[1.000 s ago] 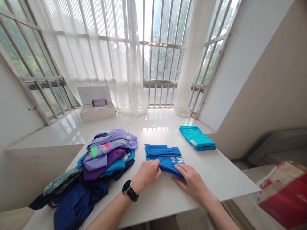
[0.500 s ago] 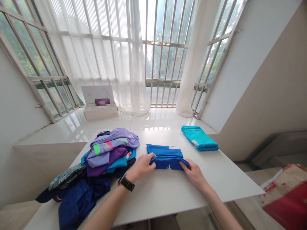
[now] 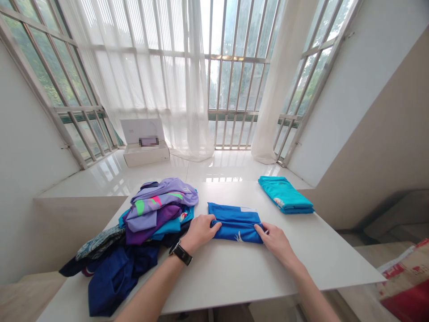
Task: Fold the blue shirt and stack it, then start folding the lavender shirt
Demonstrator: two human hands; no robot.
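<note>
A blue garment (image 3: 231, 214), folded into a narrow rectangle with a white mark on its front flap, lies on the white table (image 3: 221, 277). My left hand (image 3: 202, 230) grips its left end, thumb on top of the fold. At the right end, my right hand (image 3: 271, 236) pinches the same layer between thumb and fingers. Left of my left hand is a heap of loose clothes (image 3: 157, 214) in lilac, purple, bright blue and navy. A turquoise garment (image 3: 284, 194), neatly folded, rests beyond my right hand. The undersides of the fingers are hidden by cloth.
On the window ledge (image 3: 187, 172) behind the table stands an open white box (image 3: 147, 154). Sheer curtains (image 3: 187, 98) hang before the barred window. A red and tan bag (image 3: 405, 277) is at the lower right, beyond the table's edge.
The raised fold of the blue garment has come down toward me and now lies flatter, showing more of the white mark. Both hands keep their hold. The view has shifted slightly.
</note>
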